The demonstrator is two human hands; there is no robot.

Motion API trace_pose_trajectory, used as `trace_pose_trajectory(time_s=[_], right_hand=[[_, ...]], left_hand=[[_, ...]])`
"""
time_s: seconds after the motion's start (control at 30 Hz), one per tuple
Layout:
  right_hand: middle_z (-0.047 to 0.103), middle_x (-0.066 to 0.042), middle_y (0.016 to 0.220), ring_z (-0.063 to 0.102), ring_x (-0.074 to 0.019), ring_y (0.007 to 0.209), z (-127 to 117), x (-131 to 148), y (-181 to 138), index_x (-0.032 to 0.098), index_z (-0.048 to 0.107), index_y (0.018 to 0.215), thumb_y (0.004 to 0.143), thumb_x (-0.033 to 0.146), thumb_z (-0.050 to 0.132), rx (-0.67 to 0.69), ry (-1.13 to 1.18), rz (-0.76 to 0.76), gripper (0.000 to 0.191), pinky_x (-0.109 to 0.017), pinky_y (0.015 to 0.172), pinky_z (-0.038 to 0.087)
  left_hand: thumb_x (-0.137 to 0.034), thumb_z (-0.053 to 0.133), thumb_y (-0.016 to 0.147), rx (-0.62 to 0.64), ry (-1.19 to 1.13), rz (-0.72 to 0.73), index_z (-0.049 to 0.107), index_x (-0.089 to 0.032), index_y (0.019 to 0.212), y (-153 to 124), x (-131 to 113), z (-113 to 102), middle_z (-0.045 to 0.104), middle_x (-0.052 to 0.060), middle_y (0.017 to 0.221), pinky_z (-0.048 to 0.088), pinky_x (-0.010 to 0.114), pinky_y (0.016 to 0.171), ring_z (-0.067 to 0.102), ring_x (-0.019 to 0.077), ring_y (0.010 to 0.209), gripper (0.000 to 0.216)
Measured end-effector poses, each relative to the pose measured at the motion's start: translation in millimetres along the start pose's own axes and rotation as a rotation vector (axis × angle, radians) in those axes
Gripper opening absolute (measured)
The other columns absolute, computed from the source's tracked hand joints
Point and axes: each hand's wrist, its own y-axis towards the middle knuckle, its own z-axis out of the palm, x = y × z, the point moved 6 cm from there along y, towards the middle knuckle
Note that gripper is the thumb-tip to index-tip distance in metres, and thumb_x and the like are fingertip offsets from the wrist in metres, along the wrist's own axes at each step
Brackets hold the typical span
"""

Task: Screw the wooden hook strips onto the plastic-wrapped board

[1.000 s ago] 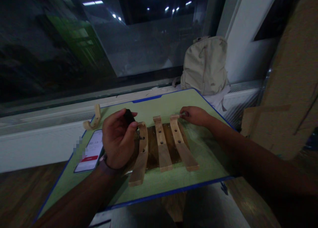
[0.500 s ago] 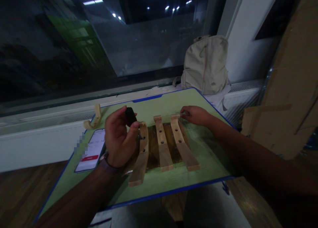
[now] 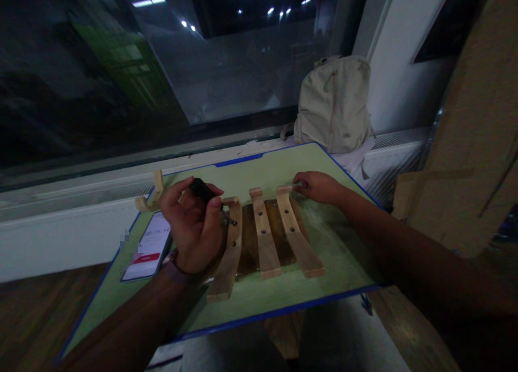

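The phone [image 3: 140, 269], lying on the green board [image 3: 343, 264] beside the left wrist, displayed a row of digits that was only partly legible; the last pair appeared to read "14". The red button below the digits carried lettering too small to read. The backpack [image 3: 334, 110] beyond the board bore a small mark low on its front, also unreadable.

The left hand [image 3: 194, 221] was turned with the palm side partly visible, its fingers and thumb closed around the black handle of the screwdriver [image 3: 201, 190]. The tool was tilted, its shaft sloping down and to the right. The tip stood at the upper hole of the left wooden piece [image 3: 226, 272]; the depth of seating could not be determined.

The right hand [image 3: 318, 187] was positioned at the far end of the right wooden piece [image 3: 297, 242], forearm extended from the right, fingers curled inward. Whether it gripped anything could not be determined.

The middle wooden piece [image 3: 264, 237] lay between the other two. All three rested across the glossy brown panel [image 3: 250, 248] on the board. A hook-shaped wooden piece [image 3: 158, 183] was located at the board's far left corner.
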Motion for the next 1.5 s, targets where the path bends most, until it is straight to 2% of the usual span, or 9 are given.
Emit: trace_pose_trajectory(time_s=[0.37, 0.57, 0.77, 0.87, 1.0, 1.07, 1.2, 1.33, 1.5], right_hand=[[0.074, -0.009, 0.092, 0.065, -0.0208, 0.079, -0.4, 0.2, 0.3, 0.016, 0.070, 0.117, 0.098, 0.034, 0.055, -0.001, 0.004, 0.005, 0.030, -0.029, 0.067, 0.038], [0.074, -0.009, 0.092, 0.064, -0.0210, 0.078, -0.3, 0.0, 0.4, 0.016, 0.070, 0.117, 0.098, 0.034, 0.056, -0.002, -0.002, 0.008, 0.030, -0.029, 0.067, 0.038], [0.074, -0.009, 0.094, 0.064, -0.0206, 0.080, 0.5, -0.2, 0.7, 0.015, 0.069, 0.118, 0.098, 0.034, 0.056, 0.005, -0.007, -0.002, 0.030, -0.029, 0.068, 0.038], [0.074, -0.009, 0.093, 0.064, -0.0212, 0.080, 0.6, -0.9, 0.8, 0.015, 0.069, 0.118, 0.098, 0.034, 0.056, 0.005, -0.003, -0.002, 0.031, -0.029, 0.068, 0.038], [0.074, -0.009, 0.093, 0.065, -0.0218, 0.081, 0.3, -0.2, 0.4, 0.015, 0.070, 0.119, 0.098, 0.033, 0.055, 0.003, 0.001, -0.006, 0.031, -0.030, 0.070, 0.039], [0.074, -0.009, 0.093, 0.065, -0.0219, 0.081, 0.2, 0.3, 0.2, 0.015, 0.070, 0.119, 0.098, 0.033, 0.055, 0.004, -0.003, -0.004, 0.031, -0.030, 0.070, 0.040], [0.074, -0.009, 0.093, 0.065, -0.0212, 0.080, -0.3, 1.0, 0.0, 0.015, 0.069, 0.118, 0.098, 0.034, 0.055, 0.003, -0.006, -0.002, 0.031, -0.029, 0.068, 0.039], [0.074, -0.009, 0.092, 0.064, -0.0211, 0.078, -0.6, 0.6, 0.0, 0.015, 0.070, 0.117, 0.098, 0.033, 0.056, 0.007, 0.006, 0.003, 0.030, -0.029, 0.067, 0.038], [0.074, -0.009, 0.092, 0.065, -0.0209, 0.079, -0.3, 1.0, -0.2, 0.013, 0.069, 0.119, 0.098, 0.032, 0.056, 0.008, -0.004, -0.006, 0.031, -0.029, 0.068, 0.038]], left_hand=[[-0.023, 0.065, 0.096, 0.032, -0.025, -0.003, 0.046, -0.033, 0.130, -1.4, -1.2, 3.5, 0.067, 0.000, 0.093, 0.055, 0.025, 0.062, 0.066, 0.0126, 0.077, 0.040], [-0.028, 0.056, 0.101, 0.055, -0.037, 0.008, 0.046, -0.029, 0.136, -2.6, -1.4, 5.8, 0.069, 0.002, 0.095, 0.042, 0.020, 0.049, 0.054, 0.0083, 0.061, 0.036], [-0.032, 0.061, 0.098, 0.007, -0.010, -0.016, 0.051, -0.030, 0.137, -4.9, 5.5, 1.0, 0.062, 0.006, 0.106, 0.047, 0.022, 0.052, 0.058, 0.0127, 0.075, 0.040], [-0.027, 0.061, 0.098, 0.043, -0.024, -0.003, 0.045, -0.035, 0.142, -5.4, 4.8, 3.3, 0.064, 0.004, 0.107, 0.046, 0.018, 0.047, 0.057, 0.0100, 0.069, 0.048], [-0.025, 0.058, 0.100, 0.025, -0.028, 0.037, 0.051, -0.032, 0.132, -3.7, 0.6, 3.4, 0.067, 0.004, 0.107, 0.046, 0.017, 0.046, 0.055, 0.0067, 0.060, 0.033], [-0.028, 0.061, 0.098, 0.026, -0.026, 0.048, 0.052, -0.030, 0.127, -2.0, -0.7, 3.4, 0.067, 0.004, 0.103, 0.046, 0.018, 0.047, 0.058, 0.0079, 0.063, 0.030], [-0.027, 0.070, 0.093, 0.024, -0.006, 0.058, 0.048, -0.029, 0.124, 0.2, -1.5, 2.9, 0.069, 0.001, 0.099, 0.046, 0.017, 0.049, 0.059, 0.0076, 0.064, 0.038], [-0.027, 0.062, 0.099, 0.045, -0.036, -0.002, 0.043, -0.031, 0.127, -1.1, 0.0, 5.3, 0.070, 0.003, 0.105, 0.046, 0.019, 0.050, 0.057, 0.0075, 0.061, 0.034], [-0.029, 0.062, 0.098, -0.004, -0.038, -0.014, 0.048, -0.030, 0.128, -3.6, 1.3, 2.7, 0.063, 0.005, 0.106, 0.045, 0.019, 0.048, 0.057, 0.0097, 0.068, 0.033]])
